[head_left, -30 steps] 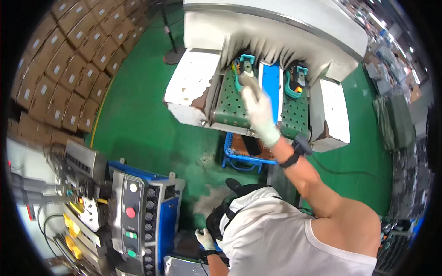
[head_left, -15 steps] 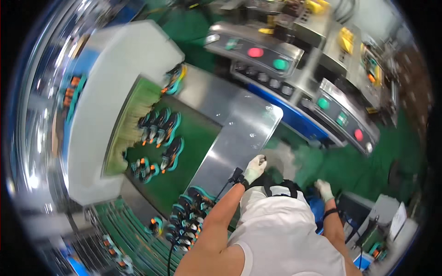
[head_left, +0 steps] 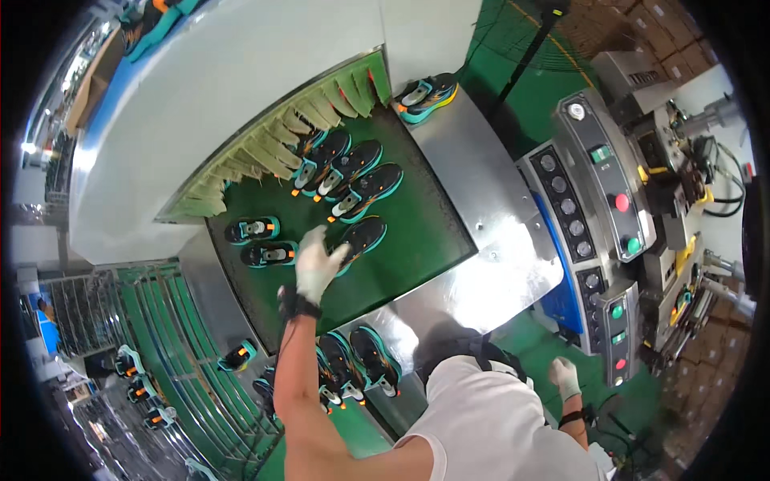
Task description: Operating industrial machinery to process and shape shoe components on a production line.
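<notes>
My left hand (head_left: 318, 264), in a pale glove, reaches over the green conveyor belt (head_left: 409, 276). Its thumb and fingers are spread, with nothing between them. Just right of it lies a black and teal shoe (head_left: 363, 239), its near end close to my thumb; whether they touch I cannot tell. Left of my fingers is another shoe (head_left: 269, 254). Several more, such as a shoe with an orange tab (head_left: 373, 191), lie farther up the belt. Low at my right side hangs my right hand (head_left: 565, 377), also gloved, loosely closed with nothing visible in it.
A white machine housing (head_left: 241, 72) with a green strip curtain (head_left: 273, 148) spans the belt's far end. One shoe (head_left: 429, 94) rests on the metal border (head_left: 481, 152). Button panels (head_left: 613, 184) stand to the right. A metal rack (head_left: 172, 321) is at left; several shoes (head_left: 373, 357) sit near my left arm.
My view has turned left toward the belt. My left hand has moved from beside my waist out over the belt, next to the shoes. My right hand stays low at my side.
</notes>
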Available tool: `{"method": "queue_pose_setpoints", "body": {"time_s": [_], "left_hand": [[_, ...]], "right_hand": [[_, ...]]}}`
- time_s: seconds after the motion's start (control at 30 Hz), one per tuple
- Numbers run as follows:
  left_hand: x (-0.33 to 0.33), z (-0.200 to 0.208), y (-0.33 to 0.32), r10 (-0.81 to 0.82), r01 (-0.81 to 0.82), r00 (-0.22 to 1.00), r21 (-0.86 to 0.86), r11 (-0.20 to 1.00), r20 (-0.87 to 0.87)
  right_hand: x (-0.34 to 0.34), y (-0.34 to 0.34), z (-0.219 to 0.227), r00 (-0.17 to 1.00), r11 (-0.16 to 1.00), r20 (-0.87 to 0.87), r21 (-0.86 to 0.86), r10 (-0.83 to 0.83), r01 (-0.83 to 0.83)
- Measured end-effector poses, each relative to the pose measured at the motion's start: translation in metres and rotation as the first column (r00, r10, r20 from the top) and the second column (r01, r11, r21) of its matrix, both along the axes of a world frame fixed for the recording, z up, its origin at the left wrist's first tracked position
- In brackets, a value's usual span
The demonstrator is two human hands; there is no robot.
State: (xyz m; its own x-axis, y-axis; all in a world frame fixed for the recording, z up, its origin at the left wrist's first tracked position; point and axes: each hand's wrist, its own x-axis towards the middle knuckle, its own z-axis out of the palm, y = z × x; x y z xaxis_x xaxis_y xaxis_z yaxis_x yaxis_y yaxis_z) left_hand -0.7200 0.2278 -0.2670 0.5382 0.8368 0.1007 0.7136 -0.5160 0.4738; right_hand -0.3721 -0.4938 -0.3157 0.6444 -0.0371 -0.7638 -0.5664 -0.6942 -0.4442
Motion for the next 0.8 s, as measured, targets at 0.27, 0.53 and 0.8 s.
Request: {"method": "queue_pose_setpoints", "body": {"time_s": [0.27, 0.53, 0.8], "left_hand": [[0.06, -0.05, 0.016, -0.298, 0.121, 0.769, -0.329, 0.936, -0.565], [0.133, 0.007, -0.115, -0.2, 0.162, 0.98, -0.601, 0.783, 0.003], [0.298, 0.176, -0.299, -0.064, 0.732, 0.681, -0.676, 0.087, 0.729]], "right_hand": [[0.066, 0.149, 0.032, 0.956, 0.937, 0.141, 0.207, 0.257, -0.283], [0.022, 0.2, 0.079, 0.869, 0.852, 0.282, 0.229, 0.406, -0.471], [0.021, 0.167, 0.105, 0.898, 0.226, -0.296, 0.946, 0.325, 0.23]]}}
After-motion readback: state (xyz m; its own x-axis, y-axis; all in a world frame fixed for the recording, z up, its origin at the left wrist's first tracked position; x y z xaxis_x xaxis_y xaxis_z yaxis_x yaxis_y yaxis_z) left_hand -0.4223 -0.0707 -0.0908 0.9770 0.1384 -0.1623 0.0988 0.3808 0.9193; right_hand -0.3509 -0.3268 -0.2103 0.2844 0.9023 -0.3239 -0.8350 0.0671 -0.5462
